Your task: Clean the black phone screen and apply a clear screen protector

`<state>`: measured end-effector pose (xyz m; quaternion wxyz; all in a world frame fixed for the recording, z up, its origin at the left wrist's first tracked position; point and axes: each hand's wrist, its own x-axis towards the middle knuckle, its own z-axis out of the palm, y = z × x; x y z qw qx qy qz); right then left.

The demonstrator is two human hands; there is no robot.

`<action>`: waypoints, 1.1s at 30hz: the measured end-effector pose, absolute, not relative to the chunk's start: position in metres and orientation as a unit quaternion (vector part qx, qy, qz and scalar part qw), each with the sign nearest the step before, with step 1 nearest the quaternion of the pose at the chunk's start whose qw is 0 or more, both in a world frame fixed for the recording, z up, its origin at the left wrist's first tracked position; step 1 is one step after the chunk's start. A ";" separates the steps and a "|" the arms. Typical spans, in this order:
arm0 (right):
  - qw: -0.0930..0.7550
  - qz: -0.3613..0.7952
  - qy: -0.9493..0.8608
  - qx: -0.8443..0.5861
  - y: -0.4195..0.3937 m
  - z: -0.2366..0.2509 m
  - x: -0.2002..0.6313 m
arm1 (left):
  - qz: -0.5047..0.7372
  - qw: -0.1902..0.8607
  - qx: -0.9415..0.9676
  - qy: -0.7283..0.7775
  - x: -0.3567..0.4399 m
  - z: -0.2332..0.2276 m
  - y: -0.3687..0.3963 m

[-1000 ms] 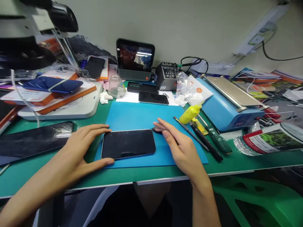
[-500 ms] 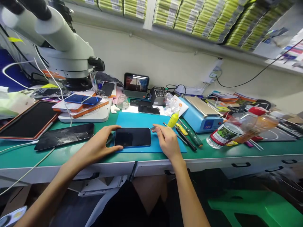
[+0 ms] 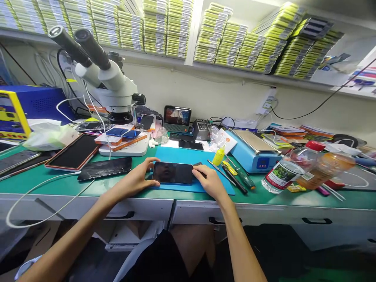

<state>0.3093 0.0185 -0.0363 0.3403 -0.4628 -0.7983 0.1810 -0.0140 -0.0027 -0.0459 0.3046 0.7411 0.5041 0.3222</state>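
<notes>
Fingers [image 3: 152,161] of both hands are grasping the phone [image 3: 172,173] by its ends at frame centre; steadying it flat on the blue mat [image 3: 179,153].

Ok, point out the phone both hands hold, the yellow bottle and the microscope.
phone [image 3: 172,173], head view, middle of its dark screen
yellow bottle [image 3: 218,156], head view, its body
microscope [image 3: 113,80], head view, white head

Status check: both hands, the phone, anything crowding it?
Left hand and right hand grip the ends of the phone. Phone screen-up, dark, over the blue mat. Yellow bottle and screwdrivers close on the right.
</notes>
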 end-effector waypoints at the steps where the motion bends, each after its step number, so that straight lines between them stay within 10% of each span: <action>1: 0.343 0.188 -0.796 -0.462 0.020 -0.038 0.310 | 0.321 0.312 0.739 0.503 -0.015 -0.045 -0.003; 33: 0.360 0.243 -0.772 -0.465 0.024 -0.043 0.310 | 0.371 0.464 0.647 0.478 -0.015 -0.051 0.014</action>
